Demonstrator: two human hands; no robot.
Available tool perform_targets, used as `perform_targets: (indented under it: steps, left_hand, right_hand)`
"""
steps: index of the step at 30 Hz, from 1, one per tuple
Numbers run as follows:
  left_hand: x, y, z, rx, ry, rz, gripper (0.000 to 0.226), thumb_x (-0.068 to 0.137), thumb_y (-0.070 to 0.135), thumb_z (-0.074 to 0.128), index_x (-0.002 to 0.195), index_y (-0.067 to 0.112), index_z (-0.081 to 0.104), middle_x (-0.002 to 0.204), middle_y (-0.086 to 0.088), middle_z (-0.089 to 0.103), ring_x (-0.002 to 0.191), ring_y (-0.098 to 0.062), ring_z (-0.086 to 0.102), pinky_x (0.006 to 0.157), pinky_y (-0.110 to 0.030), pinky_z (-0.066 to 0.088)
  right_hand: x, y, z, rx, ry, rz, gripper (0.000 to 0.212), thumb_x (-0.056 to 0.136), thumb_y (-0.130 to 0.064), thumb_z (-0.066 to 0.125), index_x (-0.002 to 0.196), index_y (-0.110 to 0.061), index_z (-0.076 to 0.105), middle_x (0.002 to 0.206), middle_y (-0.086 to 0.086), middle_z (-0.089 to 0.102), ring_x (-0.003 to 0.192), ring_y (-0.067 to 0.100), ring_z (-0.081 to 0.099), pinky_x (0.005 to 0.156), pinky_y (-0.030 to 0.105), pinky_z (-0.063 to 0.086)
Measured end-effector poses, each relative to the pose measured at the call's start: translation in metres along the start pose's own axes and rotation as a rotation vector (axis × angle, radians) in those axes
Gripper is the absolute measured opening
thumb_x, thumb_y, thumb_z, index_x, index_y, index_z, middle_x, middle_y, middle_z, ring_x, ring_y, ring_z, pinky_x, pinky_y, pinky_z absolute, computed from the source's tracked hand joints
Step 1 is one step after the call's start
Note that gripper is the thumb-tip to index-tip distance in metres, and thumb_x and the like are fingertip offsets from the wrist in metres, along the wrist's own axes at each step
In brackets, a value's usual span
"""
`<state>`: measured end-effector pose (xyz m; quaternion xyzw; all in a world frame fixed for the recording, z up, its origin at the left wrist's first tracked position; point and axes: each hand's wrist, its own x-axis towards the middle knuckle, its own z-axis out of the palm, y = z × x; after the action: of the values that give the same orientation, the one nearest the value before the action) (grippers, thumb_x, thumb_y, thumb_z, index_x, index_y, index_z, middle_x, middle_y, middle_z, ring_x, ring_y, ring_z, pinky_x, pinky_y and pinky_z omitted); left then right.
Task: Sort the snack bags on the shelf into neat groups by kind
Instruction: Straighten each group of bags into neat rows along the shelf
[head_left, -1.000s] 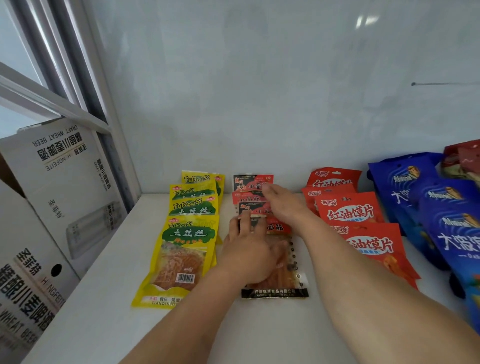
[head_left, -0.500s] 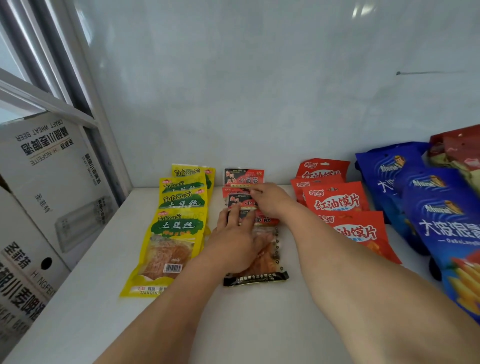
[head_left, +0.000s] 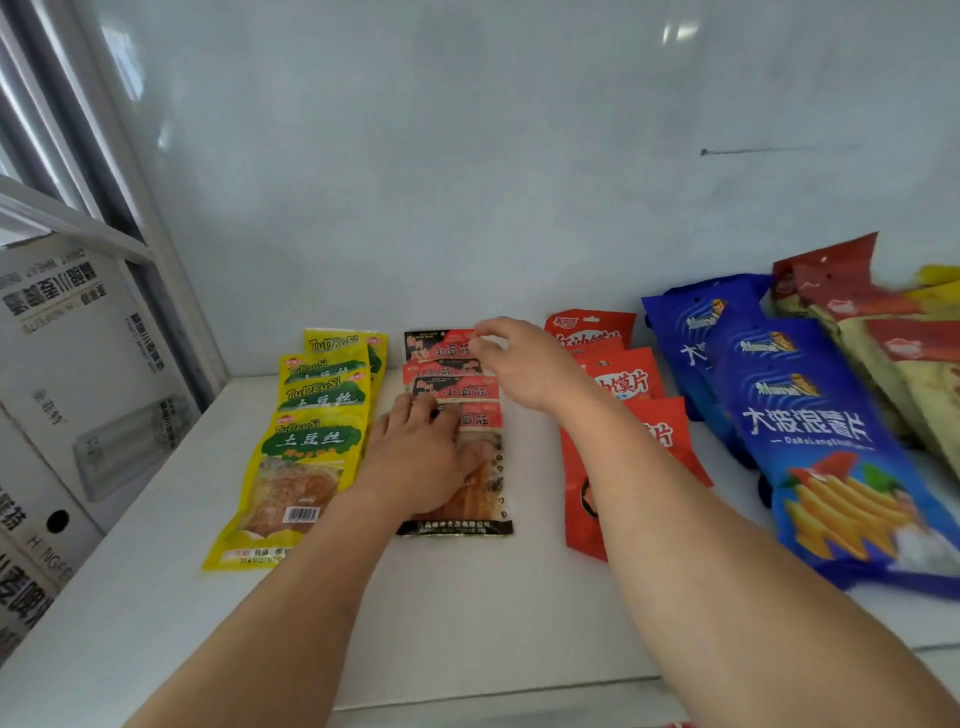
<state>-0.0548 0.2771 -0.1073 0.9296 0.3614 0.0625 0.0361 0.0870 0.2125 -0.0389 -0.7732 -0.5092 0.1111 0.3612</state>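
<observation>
At the far left, outside the shelf's frame, stand white cardboard boxes (head_left: 78, 384) printed with black lettering. On the white shelf (head_left: 467, 613) the snack bags lie in columns that run from the near side back toward the wall. The leftmost column is the yellow bags (head_left: 306, 441), four of them overlapping like shingles, the nearest one fully shown with a green label and a barcode. Just to their right lies the column of red-and-black bags (head_left: 457, 384), also overlapping, the nearest with a clear window and a black bottom strip. The left hand (head_left: 426, 457) lies flat on the nearest of these bags, fingers straight and pointing toward the wall, pressing down rather than gripping. The right hand (head_left: 519, 364) is above the far end of the same column, fingers loosely bent with the fingertips next to the top edge of the farthest bag; whether it pinches that edge or only touches it cannot be told. Right of the forearm is a column of red bags (head_left: 623, 379) with white characters, partly hidden by the arm. Further right lie large blue bags (head_left: 810, 431) showing pictures of fries, overlapping and angled. At the far right edge sits a looser heap of dark red and tan bags (head_left: 883, 322).
</observation>
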Motion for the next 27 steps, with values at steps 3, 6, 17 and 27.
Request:
perform_targets:
  steps: [3,6,17,27]
  left_hand:
    - [-0.002,0.007,-0.006,-0.083,0.047,-0.027,0.073,0.096,0.065,0.037,0.156,0.025,0.028,0.167,-0.008,0.015,0.154,-0.031,0.004,0.124,-0.048,0.01]
    - [-0.009,0.03,-0.014,-0.261,0.217,0.004,0.071,0.098,0.057,0.047,0.155,0.018,0.032,0.167,-0.011,0.013,0.154,-0.029,0.004,0.125,-0.043,0.007]
    - [-0.026,0.121,0.016,-0.559,-0.135,0.074,0.08,0.098,0.05,0.048,0.161,0.019,0.008,0.168,-0.009,0.003,0.154,-0.028,0.006,0.123,-0.043,0.013]
    - [-0.026,0.144,0.018,-0.502,-0.04,-0.018,0.073,0.103,0.044,0.043,0.16,0.015,0.008,0.168,-0.006,0.002,0.155,-0.026,0.006,0.124,-0.04,0.012]
  right_hand:
    - [-0.03,0.016,-0.022,-0.019,0.188,0.046,0.046,0.102,-0.039,0.047,0.145,-0.02,0.047,0.152,0.002,0.044,0.138,0.018,0.042,0.106,0.028,0.033]
    - [-0.059,0.04,-0.036,-0.03,0.372,0.136,0.049,0.1,-0.038,0.052,0.145,-0.02,0.047,0.149,0.004,0.046,0.137,0.019,0.042,0.112,0.034,0.034]
    - [-0.096,0.096,-0.031,0.083,0.374,0.407,0.066,0.084,-0.055,0.061,0.14,-0.029,0.038,0.136,-0.004,0.052,0.125,0.023,0.054,0.103,0.049,0.046]
    - [-0.07,0.124,-0.037,0.096,0.243,0.481,0.076,0.093,-0.05,0.056,0.154,-0.021,0.022,0.153,0.007,0.041,0.137,0.03,0.043,0.11,0.046,0.039]
